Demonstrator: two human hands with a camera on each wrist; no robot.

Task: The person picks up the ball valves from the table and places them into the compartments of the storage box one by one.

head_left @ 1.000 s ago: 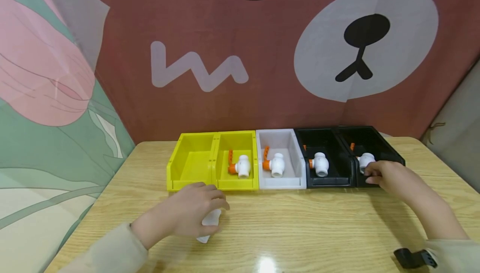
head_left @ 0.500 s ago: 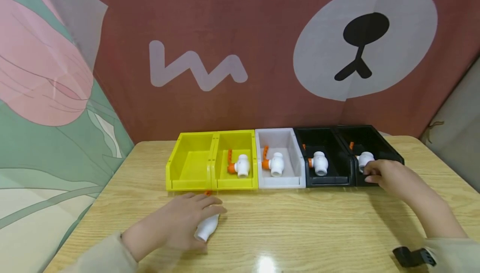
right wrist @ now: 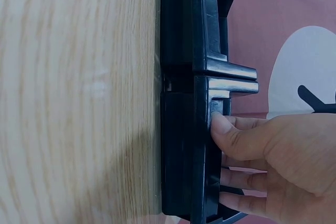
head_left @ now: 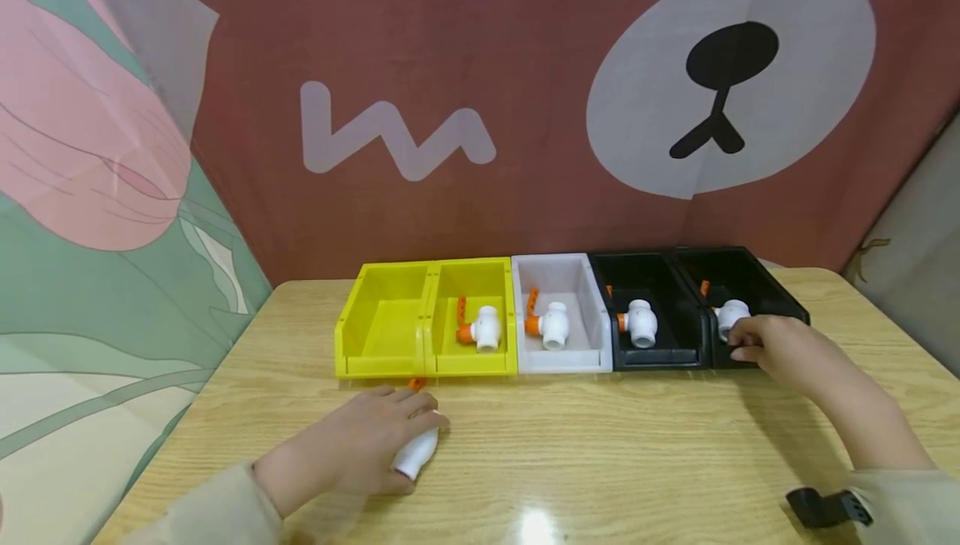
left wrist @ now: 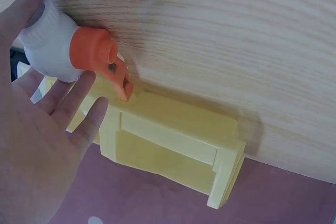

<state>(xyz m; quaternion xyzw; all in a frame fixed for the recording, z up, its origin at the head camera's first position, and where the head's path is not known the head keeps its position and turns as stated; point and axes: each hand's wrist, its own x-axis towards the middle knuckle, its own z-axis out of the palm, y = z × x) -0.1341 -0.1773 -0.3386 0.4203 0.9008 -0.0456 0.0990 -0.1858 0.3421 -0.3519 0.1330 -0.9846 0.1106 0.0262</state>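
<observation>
My left hand (head_left: 360,441) is around a white ball valve (head_left: 417,451) with an orange lever, close over the table in front of the left yellow bin. In the left wrist view, the thumb lies against one white end of the ball valve (left wrist: 50,40) and the fingers are along its other side. My right hand (head_left: 787,353) reaches over the front lip of the rightmost black bin (head_left: 772,287), at another white ball valve (head_left: 731,316). In the right wrist view, the right hand's (right wrist: 278,161) thumb is on the lip; I cannot tell what the fingers hold.
A yellow bin (head_left: 386,320), a second yellow bin, a white bin (head_left: 592,312) and black bins stand side by side along the back of the wooden table (head_left: 600,445). Single ball valves lie in the other bins. A printed cloth (head_left: 420,220) hangs behind. A black strap (head_left: 825,509) is by the right sleeve.
My left hand has drawn slightly back and left with the ball valve, which has turned so its orange lever shows beyond the fingers. My right hand has stayed in place.
</observation>
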